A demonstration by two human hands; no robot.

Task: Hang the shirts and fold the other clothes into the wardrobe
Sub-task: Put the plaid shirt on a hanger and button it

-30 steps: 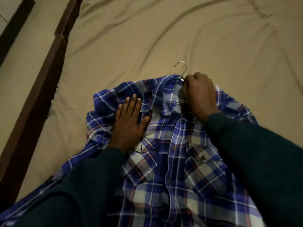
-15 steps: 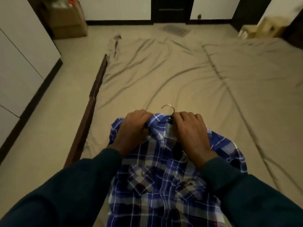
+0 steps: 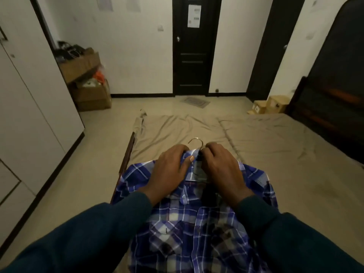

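A blue and white plaid shirt [image 3: 189,223] lies front-up on the tan bed sheet [image 3: 275,154], with a hanger inside it. The hanger's metal hook [image 3: 196,141] sticks out past the collar. My left hand [image 3: 169,174] grips the left side of the collar, thumb on top. My right hand [image 3: 218,168] grips the collar and the hanger's neck just below the hook. Both dark green sleeves reach in from the bottom of the view.
White wardrobe doors [image 3: 29,115] line the left wall. Cardboard boxes [image 3: 88,83] stand in the far left corner. A dark door [image 3: 195,46] is straight ahead, small wooden boxes [image 3: 269,105] at the right, and a dark headboard [image 3: 325,107] on the far right.
My left hand left the shirt's chest, where it lay flat, and now grips the collar. The view has tilted up from the bed to show the room.
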